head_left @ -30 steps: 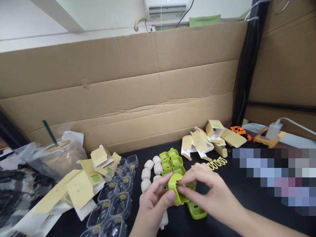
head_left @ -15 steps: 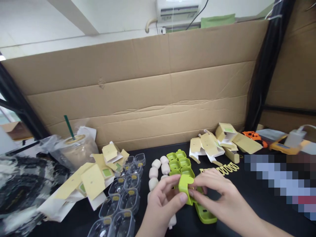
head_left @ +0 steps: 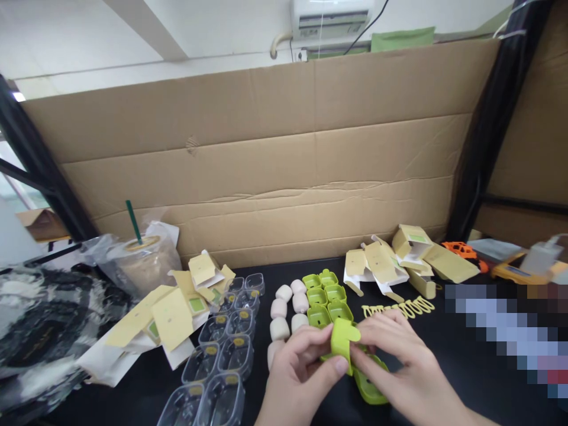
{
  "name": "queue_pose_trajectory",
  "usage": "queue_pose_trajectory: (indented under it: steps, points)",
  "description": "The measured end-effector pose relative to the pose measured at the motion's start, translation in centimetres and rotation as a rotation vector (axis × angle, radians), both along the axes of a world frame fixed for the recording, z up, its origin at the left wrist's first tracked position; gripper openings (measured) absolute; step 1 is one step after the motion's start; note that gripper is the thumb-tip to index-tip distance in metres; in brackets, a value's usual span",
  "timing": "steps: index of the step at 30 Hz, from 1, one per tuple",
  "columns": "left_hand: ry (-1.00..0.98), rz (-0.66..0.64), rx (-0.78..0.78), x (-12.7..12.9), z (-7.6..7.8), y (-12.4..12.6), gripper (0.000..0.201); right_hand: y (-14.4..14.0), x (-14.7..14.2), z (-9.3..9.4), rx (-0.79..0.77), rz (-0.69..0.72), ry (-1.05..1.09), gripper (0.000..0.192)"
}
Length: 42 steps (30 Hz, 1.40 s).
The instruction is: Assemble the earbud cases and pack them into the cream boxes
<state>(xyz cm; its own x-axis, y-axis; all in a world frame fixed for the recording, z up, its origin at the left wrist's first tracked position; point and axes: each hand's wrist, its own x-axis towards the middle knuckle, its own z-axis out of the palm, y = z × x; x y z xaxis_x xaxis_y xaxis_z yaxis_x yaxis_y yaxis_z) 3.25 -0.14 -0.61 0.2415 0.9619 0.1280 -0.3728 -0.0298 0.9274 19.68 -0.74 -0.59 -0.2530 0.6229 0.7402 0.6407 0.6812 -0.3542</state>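
Your left hand [head_left: 302,370] and right hand [head_left: 399,364] meet at 6 o'clock, low over the black counter [head_left: 444,367]. Between them you hold a lime-green case [head_left: 344,343]: glossy plastic with rounded corners, standing on edge, with a curved notch in its top rim. Your left thumb and fingers [head_left: 338,367] pinch its near edge, and your right fingers are pressed against its far side. Directly under your right hand a second green shell [head_left: 370,387] lies flat on the counter, hollow side up; whether it joins the held piece you cannot tell.

At 12 o'clock from the case, a double row of open green cases [head_left: 326,296] runs away from you. At 10 o'clock stand pale pink cylinders [head_left: 286,310]. Further to 9 o'clock sit clear plastic boxes [head_left: 222,355] with yellow spots, then folded yellow cartons [head_left: 173,313] and an iced drink in a bag [head_left: 144,263]. At 1 o'clock lie yellow loops [head_left: 399,309], with more cartons [head_left: 399,257] beyond them against the cardboard wall [head_left: 275,177].
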Motion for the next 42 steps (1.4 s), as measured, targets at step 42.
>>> queue_pose_trajectory:
  steps: [42]
  points:
    - [0.209,-0.128,-0.02,-1.3,1.7,1.6,0.027,-1.2,0.6,2.1,0.069,0.159,0.093,0.055]
